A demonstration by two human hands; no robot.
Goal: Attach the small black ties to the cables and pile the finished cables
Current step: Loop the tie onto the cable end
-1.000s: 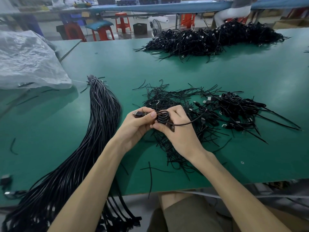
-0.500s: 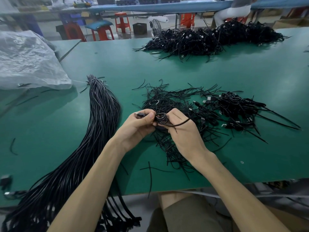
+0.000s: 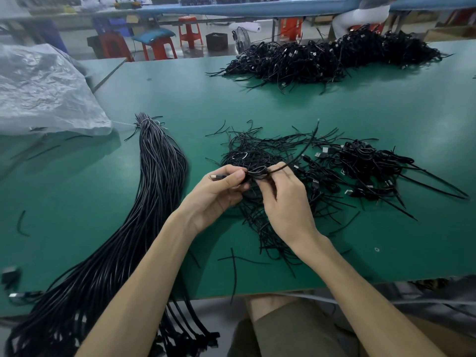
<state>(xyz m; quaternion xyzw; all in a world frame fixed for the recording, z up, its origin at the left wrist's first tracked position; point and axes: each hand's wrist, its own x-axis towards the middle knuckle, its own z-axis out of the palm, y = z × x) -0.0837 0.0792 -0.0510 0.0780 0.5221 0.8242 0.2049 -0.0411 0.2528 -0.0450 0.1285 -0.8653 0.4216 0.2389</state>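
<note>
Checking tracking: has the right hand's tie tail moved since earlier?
Yes. The tie tail swung away from the person, tip now reaching across the loose ties toward the far cable pile.

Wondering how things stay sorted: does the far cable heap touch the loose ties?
Apart. Head view shows bare green table between far cable heap and loose ties.

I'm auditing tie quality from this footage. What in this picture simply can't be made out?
Head view only:
- Whether the tie is locked round the coiled cable: the left hand and right hand pinch over that spot.
- Near ends of the long cable bundle: partly cut off by the bottom edge.
- Dark object at the left edge of the table: too blurred to identify.
- Count in the far pile: too small, tangled.
</note>
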